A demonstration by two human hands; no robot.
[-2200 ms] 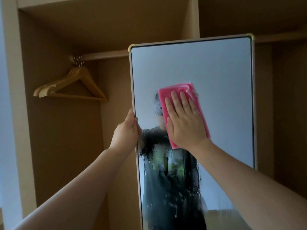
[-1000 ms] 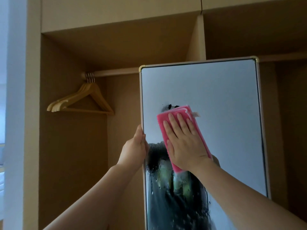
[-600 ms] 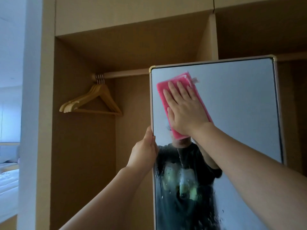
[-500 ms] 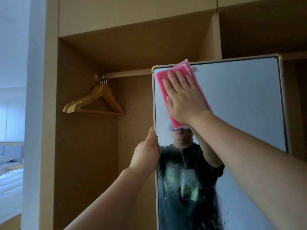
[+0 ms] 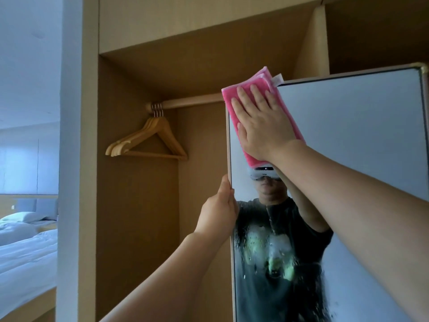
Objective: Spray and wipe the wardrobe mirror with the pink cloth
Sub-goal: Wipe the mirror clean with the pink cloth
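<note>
Wiping step: right hand [image 5: 262,126], fingers flat, presses pink cloth [image 5: 255,79] onto wardrobe mirror [image 5: 348,135] at its 11 o'clock corner; left hand [image 5: 218,212] grips the 9 o'clock edge; next move, likely, sweeping toward 6 o'clock droplets [image 5: 267,247].

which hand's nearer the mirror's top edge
Right. The right hand presses the pink cloth over the mirror's top left corner; the left hand grips its left edge lower down.

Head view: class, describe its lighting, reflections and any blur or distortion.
Head view: bright daylight over the bed at left, dim wardrobe interior; droplets smear the lower reflection in the mirror; the wide lens enlarges the right forearm; focus sharp.
</note>
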